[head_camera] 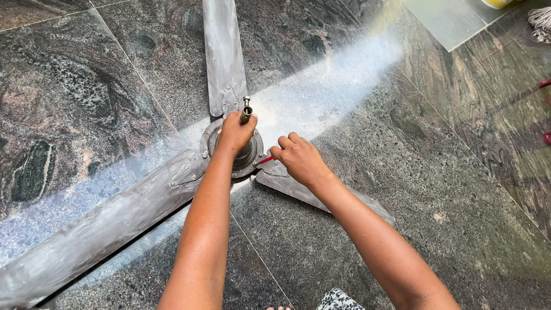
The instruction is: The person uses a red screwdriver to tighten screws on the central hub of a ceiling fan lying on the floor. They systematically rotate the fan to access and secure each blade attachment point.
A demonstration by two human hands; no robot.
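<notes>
A three-bladed ceiling fan lay flat on a dark polished stone floor, its grey, dusty blades spreading out from the round motor hub under the person's hands. The left hand was clamped around the short metal rod that stood up from the middle of the hub, with the rod's upper end poking out just above the thumb. The right hand, just beside the left and a little nearer the person, was curled shut on a thin red tool, whose tip pointed at the rim of the hub; it looked like a small screwdriver, though most of it was hidden inside the fist. The two hands were close but not touching.

One blade ran straight away from the left hand, a second blade stretched out from under the left forearm toward the left, and the third blade passed beneath the right hand and wrist. A pale streak of light crossed the floor beyond both hands. Far beyond the right hand lay the strands of a mop head, and a bit of patterned cloth showed between the forearms, close to the person.
</notes>
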